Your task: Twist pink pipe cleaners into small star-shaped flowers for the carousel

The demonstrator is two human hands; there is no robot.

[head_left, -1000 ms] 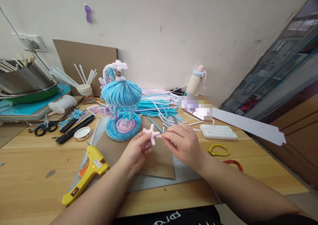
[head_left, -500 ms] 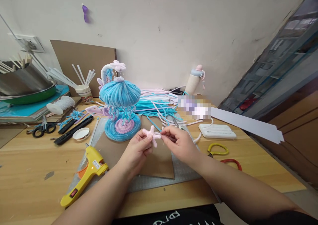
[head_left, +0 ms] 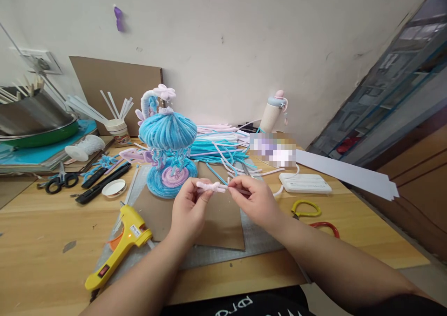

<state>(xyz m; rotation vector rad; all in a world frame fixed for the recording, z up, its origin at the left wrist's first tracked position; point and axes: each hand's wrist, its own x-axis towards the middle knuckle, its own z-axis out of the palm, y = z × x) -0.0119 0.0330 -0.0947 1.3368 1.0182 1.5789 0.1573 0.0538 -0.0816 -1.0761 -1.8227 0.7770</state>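
My left hand pinches a small pale pink pipe-cleaner flower between thumb and fingers, turned nearly edge-on. My right hand is closed at the flower's right side, its fingertips on a pale pipe-cleaner strand whose far end runs out behind the hand. Both hands are held above a brown cardboard sheet. Behind them stands a fluffy blue pipe-cleaner model with a domed top, hanging strands and a round blue and pink base.
A yellow glue gun lies left, with a craft knife and black scissors beyond. Blue and pink pipe cleaners are heaped behind. Right are a white power bank, yellow-and-red-handled scissors and a bottle.
The flower has turned from facing me to nearly edge-on in my left hand, which has rotated more upright. My right hand keeps its hold close beside it.
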